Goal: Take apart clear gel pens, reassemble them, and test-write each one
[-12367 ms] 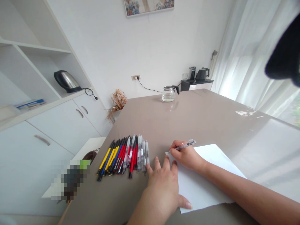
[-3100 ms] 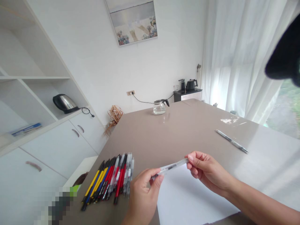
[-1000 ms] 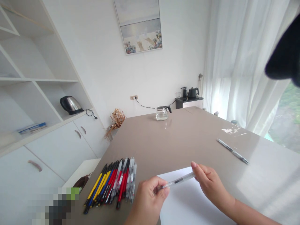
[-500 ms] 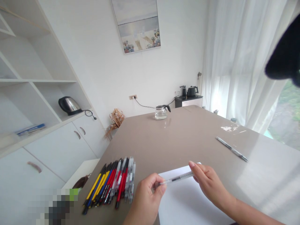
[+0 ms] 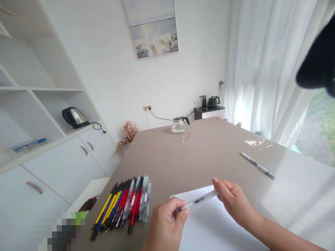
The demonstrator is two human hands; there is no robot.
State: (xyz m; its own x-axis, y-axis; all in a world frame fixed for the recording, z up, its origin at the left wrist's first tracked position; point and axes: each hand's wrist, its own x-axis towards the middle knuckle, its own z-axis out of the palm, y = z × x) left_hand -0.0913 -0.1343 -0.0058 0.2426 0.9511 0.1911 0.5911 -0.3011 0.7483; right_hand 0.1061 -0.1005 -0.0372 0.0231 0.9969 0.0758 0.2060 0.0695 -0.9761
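Observation:
A clear-barrelled pen (image 5: 201,199) spans the gap between my two hands, just above a white sheet of paper (image 5: 206,226). My left hand (image 5: 169,218) is closed on its left end, pinching it between thumb and finger. The other end sits in the closed fingers of my right hand (image 5: 232,198). Beside my left hand, a row of pens (image 5: 123,202) in yellow, blue, red and clear plastic lies on the brown table (image 5: 162,157). Another clear pen (image 5: 257,165) lies apart on the table, beyond my right hand.
A glass pot (image 5: 179,125) with a black handle stands at the table's far end. Black kettles (image 5: 213,101) stand on a small cabinet behind. Left are white shelves with a steel kettle (image 5: 75,118). A curtain (image 5: 251,69) hangs on the right. A dark blurred shape fills the upper right corner.
Both hands keep their hold on the pen, which has shifted slightly to the right and tilted a little more. The paper's visible far left corner has moved left. The view has turned slightly.

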